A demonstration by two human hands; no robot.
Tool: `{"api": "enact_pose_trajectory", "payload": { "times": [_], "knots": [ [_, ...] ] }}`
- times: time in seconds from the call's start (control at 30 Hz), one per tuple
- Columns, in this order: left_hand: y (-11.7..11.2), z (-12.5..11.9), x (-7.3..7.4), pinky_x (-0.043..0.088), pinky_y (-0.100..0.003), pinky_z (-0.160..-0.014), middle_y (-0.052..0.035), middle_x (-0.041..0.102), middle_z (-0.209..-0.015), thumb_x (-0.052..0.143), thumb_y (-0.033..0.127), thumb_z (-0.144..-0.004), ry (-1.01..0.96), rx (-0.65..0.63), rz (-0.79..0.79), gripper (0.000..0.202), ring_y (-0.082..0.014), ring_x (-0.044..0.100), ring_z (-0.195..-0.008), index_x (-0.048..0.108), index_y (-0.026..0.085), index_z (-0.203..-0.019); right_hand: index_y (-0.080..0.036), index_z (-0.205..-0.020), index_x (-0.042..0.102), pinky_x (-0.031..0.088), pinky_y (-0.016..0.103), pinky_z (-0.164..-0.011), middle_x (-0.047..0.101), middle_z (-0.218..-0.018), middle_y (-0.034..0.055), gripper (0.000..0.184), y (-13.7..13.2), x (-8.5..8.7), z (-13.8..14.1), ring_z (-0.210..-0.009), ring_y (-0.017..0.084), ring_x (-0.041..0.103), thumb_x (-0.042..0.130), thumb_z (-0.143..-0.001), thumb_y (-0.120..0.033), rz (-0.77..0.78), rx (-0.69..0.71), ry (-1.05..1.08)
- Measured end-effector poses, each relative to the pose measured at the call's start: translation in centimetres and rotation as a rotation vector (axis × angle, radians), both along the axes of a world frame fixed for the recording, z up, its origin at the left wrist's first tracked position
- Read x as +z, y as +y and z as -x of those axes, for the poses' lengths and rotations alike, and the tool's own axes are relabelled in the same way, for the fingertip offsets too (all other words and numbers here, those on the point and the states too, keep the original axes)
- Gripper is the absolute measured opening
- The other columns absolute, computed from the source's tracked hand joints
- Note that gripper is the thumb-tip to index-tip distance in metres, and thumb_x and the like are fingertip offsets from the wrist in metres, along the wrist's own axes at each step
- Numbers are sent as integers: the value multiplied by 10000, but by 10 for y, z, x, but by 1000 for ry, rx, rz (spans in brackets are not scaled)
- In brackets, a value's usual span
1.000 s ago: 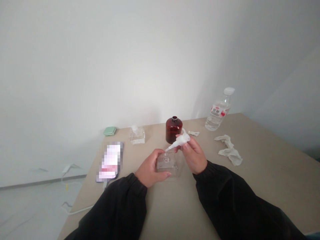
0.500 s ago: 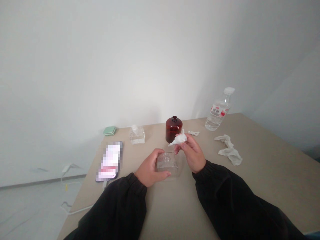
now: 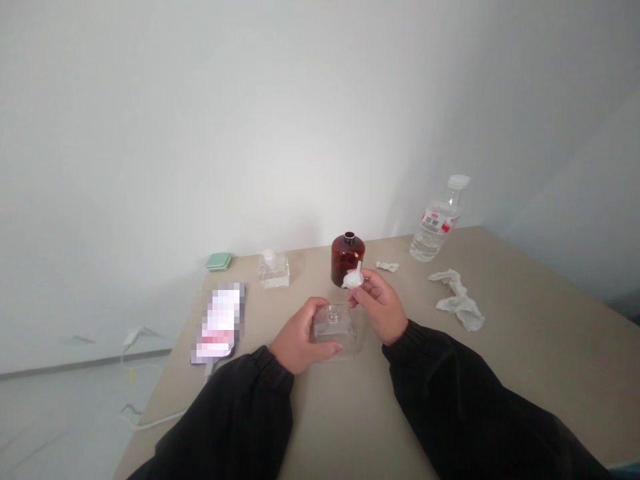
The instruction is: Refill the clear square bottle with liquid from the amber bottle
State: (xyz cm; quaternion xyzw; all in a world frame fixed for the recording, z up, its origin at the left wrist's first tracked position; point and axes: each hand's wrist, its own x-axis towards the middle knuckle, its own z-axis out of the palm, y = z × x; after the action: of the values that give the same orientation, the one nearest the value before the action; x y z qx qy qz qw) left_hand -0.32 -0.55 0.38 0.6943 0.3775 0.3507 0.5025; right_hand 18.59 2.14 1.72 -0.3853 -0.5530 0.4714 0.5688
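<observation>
My left hand (image 3: 300,337) rests over the left side of a clear square glass bottle (image 3: 336,331), its fingers gripping the bottle on the tabletop. The bottle's round neck is open and stands just right of those fingers. My right hand (image 3: 381,309) pinches a white plastic pump head (image 3: 353,279) between fingers and thumb, just above the bottle's neck. Its tube now points upward and is mostly hidden behind the fingers. Directly behind stands an amber glass bottle (image 3: 347,259) with a dark neck.
On the beige table (image 3: 350,413) stand a small glass bottle with a white top (image 3: 273,271) and a water bottle (image 3: 435,223). Crumpled tissue (image 3: 460,300) lies right, with a scrap (image 3: 387,267) nearby. A pixelated phone (image 3: 219,323), green case (image 3: 219,261) and white cable (image 3: 155,419) sit left.
My right hand has turned the white pump head so its tube, which pointed down-left toward the bottle, now points up. The hand has also shifted slightly left. My left hand has not moved.
</observation>
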Motion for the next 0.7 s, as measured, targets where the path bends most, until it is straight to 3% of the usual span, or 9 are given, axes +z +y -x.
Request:
{"api": "enact_pose_trajectory", "payload": {
  "times": [0.37, 0.7],
  "knots": [
    [-1, -1, 2, 429, -289, -766, -18, 545, -961, 754, 235, -664, -7, 6, 8, 555, -169, 528, -848, 429, 187, -1113, -175, -1106, 556, 453, 302, -606, 553, -666, -44, 340, 3, -11, 1, -589, 130, 533, 601, -794, -303, 9, -19, -208],
    [0, 0, -2, 426, -292, -783, -25, 540, -978, 747, 254, -670, -9, 7, 0, 573, -174, 529, -864, 420, 185, -1135, -158, -1109, 556, 431, 296, -595, 548, -660, -36, 359, 3, -11, 2, -587, 134, 504, 593, -787, -312, 23, -23, -260]
  ]
}}
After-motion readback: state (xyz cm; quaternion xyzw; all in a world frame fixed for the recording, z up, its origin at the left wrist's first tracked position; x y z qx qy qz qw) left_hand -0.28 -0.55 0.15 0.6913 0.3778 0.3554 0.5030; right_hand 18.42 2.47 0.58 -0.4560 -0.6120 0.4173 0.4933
